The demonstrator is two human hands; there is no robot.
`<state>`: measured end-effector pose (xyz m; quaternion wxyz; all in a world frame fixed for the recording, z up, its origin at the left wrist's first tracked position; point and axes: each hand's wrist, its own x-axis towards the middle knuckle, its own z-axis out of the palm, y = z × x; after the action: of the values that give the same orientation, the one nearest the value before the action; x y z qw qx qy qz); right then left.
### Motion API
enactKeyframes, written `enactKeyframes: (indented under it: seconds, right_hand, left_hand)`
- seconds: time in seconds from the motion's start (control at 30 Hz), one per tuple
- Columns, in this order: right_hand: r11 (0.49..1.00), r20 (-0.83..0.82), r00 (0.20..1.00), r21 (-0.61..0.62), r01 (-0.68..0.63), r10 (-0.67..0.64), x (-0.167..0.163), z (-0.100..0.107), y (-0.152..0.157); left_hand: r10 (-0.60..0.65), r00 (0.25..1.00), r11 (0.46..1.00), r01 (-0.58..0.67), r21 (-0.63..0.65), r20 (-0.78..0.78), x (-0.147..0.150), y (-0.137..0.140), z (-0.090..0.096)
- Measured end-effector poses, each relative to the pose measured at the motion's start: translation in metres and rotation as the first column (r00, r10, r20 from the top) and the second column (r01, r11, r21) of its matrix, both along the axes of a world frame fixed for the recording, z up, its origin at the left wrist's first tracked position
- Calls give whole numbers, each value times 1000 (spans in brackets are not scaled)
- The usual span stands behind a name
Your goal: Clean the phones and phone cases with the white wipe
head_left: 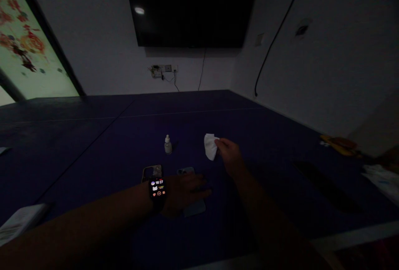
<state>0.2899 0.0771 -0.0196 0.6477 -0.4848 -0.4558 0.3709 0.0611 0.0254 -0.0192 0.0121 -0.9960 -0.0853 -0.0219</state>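
Phone flat on worktop, left hand kinda spread over it, right hand pinching white cloth, little bottle nearby

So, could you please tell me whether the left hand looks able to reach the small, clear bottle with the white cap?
Probably yes: the left hand lies over the flat, blue-grey phone, and the bottle stands upright just beyond, with nothing tall visible between them.
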Motion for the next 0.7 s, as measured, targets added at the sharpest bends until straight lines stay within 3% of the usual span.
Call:
enactKeyframes:
  seconds: [0.07,0.13,0.23,0.3,0.4,0.53,0.63,0.7]
  right_hand:
    - [999,23,1000,30,20,-21,0,14,-9]
    - [998,78,997,63,9,-14,1,31,-21]
    - [982,409,912,156,-106,34,-1,51,-35]
    - [959,584,808,177,-219,77,-4,54,-37]
    - [919,727,674,165,-359,133,-11,37,-29]
    - [893,773,599,101,-438,206,-20,-5,-13]
    - [820,792,537,83,-567,291,-22,-31,-7]
    - [753,825,454,52,-656,338,-20,-40,-7]
  left_hand:
    - [-50,998,997,53,-63,47,-3,-26,3]
    - [-19,989,996,32,-84,148,-3,-53,-6]
    - [49,964,998,-38,-44,262,2,-82,-32]
    - [16,973,999,-7,-39,232,5,-90,-48]
    - [-7,987,995,23,-95,163,5,-90,-59]
    - [34,990,990,-14,-144,138,-1,-91,-61]
    - [56,991,983,-33,-183,120,-5,-95,-63]
    - [64,991,978,-39,-207,118,-7,-96,-63]
